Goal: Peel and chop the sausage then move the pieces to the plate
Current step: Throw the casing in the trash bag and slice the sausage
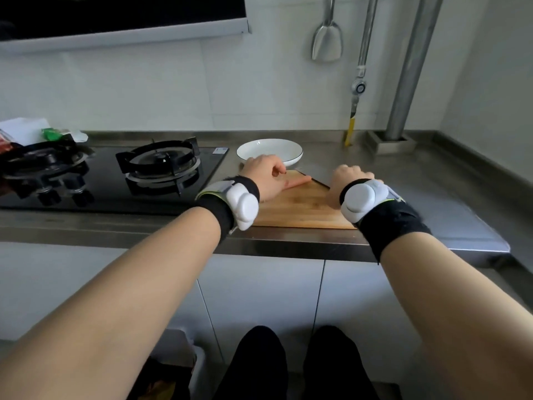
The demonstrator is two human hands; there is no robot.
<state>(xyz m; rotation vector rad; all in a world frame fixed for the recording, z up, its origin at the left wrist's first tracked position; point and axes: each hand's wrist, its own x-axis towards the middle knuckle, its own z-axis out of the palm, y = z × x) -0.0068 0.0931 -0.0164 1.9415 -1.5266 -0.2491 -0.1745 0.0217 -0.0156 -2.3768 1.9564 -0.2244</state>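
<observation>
A pale pink sausage [300, 181] lies on the wooden cutting board [300, 209], its right end free. My left hand [266, 176] rests over its left end and holds it down. My right hand [350, 176] is closed on the handle of a cleaver [317, 176], whose wide grey blade stands just right of the sausage's tip with its edge on the board. A white plate [269, 151] with a dark rim sits behind the board, empty where it shows.
A black gas hob [161, 168] with two burners lies left of the board. Packets and paper [43, 134] sit at the far left. A metal spatula [327, 39] hangs on the wall, and a steel pipe [409, 76] stands at the back right.
</observation>
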